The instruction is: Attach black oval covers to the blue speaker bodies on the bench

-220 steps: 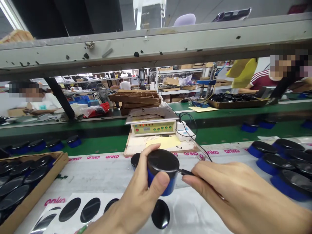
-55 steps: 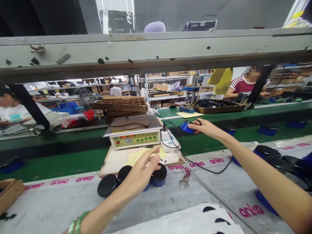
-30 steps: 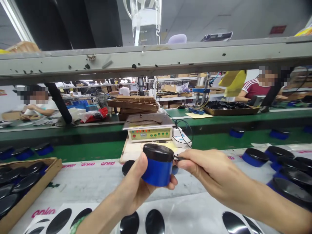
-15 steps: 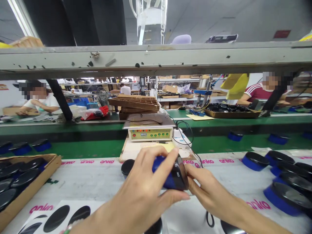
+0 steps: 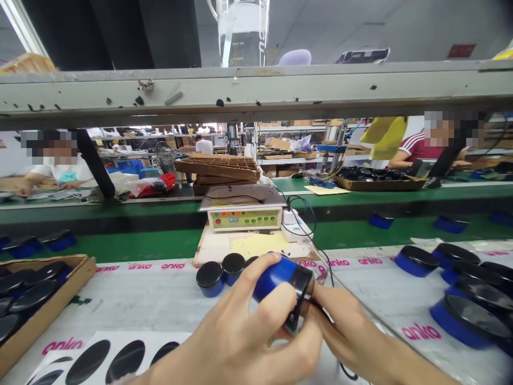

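In front of the control box (image 5: pixel 244 218), the left hand (image 5: pixel 244 326) grips a tilted blue-and-black cylinder (image 5: pixel 274 275), its axis sloping down rightward, black end facing the right hand (image 5: pixel 344 315), whose grip I cannot tell

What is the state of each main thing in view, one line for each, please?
Held unit, tilted, red dot showing.
Left hand, gripping the unit.
Right hand, at the unit's black end; grip unclear.
Control box, red lights lit.
Cardboard box, open, holding similar units.
Black ovals, flat on white sheet.
Right-side units, black tops up.
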Available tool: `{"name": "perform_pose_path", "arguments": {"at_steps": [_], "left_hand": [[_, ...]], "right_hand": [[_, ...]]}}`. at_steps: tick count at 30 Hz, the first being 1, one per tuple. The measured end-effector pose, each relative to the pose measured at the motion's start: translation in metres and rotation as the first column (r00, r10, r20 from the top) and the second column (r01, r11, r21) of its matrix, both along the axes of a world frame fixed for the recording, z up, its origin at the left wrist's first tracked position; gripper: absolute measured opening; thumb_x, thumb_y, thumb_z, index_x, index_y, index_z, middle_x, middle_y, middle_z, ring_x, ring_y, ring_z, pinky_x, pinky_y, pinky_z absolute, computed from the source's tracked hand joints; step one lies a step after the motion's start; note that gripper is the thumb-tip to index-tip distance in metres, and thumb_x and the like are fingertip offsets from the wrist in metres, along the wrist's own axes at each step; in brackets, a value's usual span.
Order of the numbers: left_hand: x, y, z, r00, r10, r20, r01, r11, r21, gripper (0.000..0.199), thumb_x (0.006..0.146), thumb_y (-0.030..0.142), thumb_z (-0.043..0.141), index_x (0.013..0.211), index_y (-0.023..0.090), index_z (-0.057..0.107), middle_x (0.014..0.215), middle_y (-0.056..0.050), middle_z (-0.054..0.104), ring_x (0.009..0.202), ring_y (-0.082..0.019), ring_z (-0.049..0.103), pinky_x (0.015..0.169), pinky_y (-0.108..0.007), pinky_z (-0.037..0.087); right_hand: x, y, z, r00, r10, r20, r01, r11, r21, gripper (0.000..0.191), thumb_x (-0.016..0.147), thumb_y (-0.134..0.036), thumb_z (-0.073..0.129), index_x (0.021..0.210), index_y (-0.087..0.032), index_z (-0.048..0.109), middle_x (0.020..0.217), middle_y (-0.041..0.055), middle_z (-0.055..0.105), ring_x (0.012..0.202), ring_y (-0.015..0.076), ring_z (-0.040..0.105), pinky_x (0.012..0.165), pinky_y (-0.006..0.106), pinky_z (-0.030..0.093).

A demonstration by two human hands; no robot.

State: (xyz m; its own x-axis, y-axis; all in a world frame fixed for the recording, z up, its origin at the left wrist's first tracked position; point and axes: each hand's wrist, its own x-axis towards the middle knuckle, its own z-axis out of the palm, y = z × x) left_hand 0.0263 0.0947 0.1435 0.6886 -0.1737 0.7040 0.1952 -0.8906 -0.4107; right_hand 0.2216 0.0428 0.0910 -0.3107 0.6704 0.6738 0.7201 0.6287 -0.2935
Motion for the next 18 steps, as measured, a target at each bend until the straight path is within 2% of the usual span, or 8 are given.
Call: {"name": "perform_pose_path", "arguments": {"at_steps": [2,4,7,9,12,14,16,18], "left_hand": [[-0.003,0.003,-0.003,0.999,-0.035,0.022,0.037,0.995,-0.091,0.033,0.078,-0.007,0.047,0.095,0.018,0.060,0.090,-0.004,0.052,0.094,-0.015,0.061,0.107,-0.044,0.044],[-0.007,0.006,-0.008,0.999,-0.039,-0.003,0.037,0.966,-0.257,0.037,0.082,-0.002,0.047,0.110,0.020,0.056,0.098,-0.007,0.048,0.106,-0.019,0.056,0.104,-0.042,0.046],[-0.007,0.014,-0.015,0.986,0.029,-0.163,-0.102,0.885,-0.454,0.063,0.086,0.013,0.053,0.142,0.024,0.027,0.123,-0.013,0.043,0.122,-0.027,0.046,0.094,-0.040,0.051],[0.001,0.022,-0.020,0.959,0.036,-0.282,-0.176,0.855,-0.488,0.076,0.084,0.019,0.059,0.147,0.020,0.015,0.132,-0.017,0.043,0.119,-0.030,0.049,0.092,-0.043,0.052],[0.026,0.036,-0.027,0.951,-0.008,-0.310,-0.166,0.831,-0.530,0.073,0.079,0.018,0.061,0.143,0.016,0.026,0.128,-0.017,0.049,0.115,-0.031,0.051,0.093,-0.045,0.049],[0.047,0.043,-0.028,0.964,-0.060,-0.260,-0.107,0.804,-0.585,0.068,0.079,0.021,0.061,0.140,0.015,0.031,0.130,-0.017,0.047,0.117,-0.031,0.049,0.095,-0.043,0.047],[0.067,0.051,-0.026,0.965,-0.144,-0.220,-0.032,0.766,-0.642,0.066,0.080,0.025,0.062,0.139,0.015,0.034,0.130,-0.016,0.046,0.117,-0.029,0.049,0.096,-0.041,0.046],[0.082,0.061,-0.023,0.951,-0.223,-0.215,0.007,0.710,-0.705,0.066,0.078,0.030,0.065,0.137,0.018,0.038,0.129,-0.013,0.047,0.115,-0.028,0.051,0.097,-0.038,0.045]], "right_hand": [[0.001,-0.002,0.003,1.000,-0.017,0.023,0.017,1.000,0.000,0.015,0.100,-0.020,0.030,0.090,-0.024,0.042,0.067,-0.0030,0.057,0.050,0.0123,0.052,0.048,0.022,0.039],[0.005,-0.005,0.007,0.998,-0.006,0.058,0.006,1.000,0.003,0.017,0.102,-0.026,0.029,0.094,-0.023,0.043,0.068,-0.0022,0.058,0.051,0.0122,0.053,0.048,0.023,0.039],[0.014,-0.010,0.011,0.968,0.000,0.250,0.010,0.999,-0.040,0.021,0.102,-0.025,0.029,0.088,-0.021,0.045,0.064,-0.0021,0.055,0.048,0.0130,0.050,0.046,0.026,0.034],[0.022,-0.011,0.010,0.884,-0.069,0.462,0.080,0.997,-0.005,0.024,0.101,-0.022,0.032,0.082,-0.020,0.046,0.061,-0.0012,0.054,0.045,0.0147,0.048,0.043,0.030,0.028],[0.035,-0.011,0.009,0.716,-0.266,0.645,0.180,0.964,0.197,0.024,0.099,-0.017,0.034,0.082,-0.017,0.051,0.061,0.0015,0.054,0.043,0.0179,0.049,0.042,0.033,0.021],[0.046,-0.009,0.011,0.662,-0.340,0.668,0.219,0.940,0.261,0.026,0.099,-0.016,0.032,0.082,-0.016,0.052,0.058,0.0015,0.053,0.040,0.0189,0.050,0.041,0.033,0.020],[0.058,-0.010,0.017,0.646,-0.355,0.675,0.257,0.935,0.246,0.030,0.100,-0.018,0.029,0.082,-0.015,0.053,0.053,0.0004,0.052,0.036,0.0191,0.049,0.040,0.033,0.018],[0.075,-0.015,0.025,0.675,-0.313,0.668,0.294,0.945,0.145,0.032,0.100,-0.022,0.029,0.081,-0.016,0.054,0.047,-0.0013,0.049,0.032,0.0183,0.046,0.038,0.033,0.018]]}}
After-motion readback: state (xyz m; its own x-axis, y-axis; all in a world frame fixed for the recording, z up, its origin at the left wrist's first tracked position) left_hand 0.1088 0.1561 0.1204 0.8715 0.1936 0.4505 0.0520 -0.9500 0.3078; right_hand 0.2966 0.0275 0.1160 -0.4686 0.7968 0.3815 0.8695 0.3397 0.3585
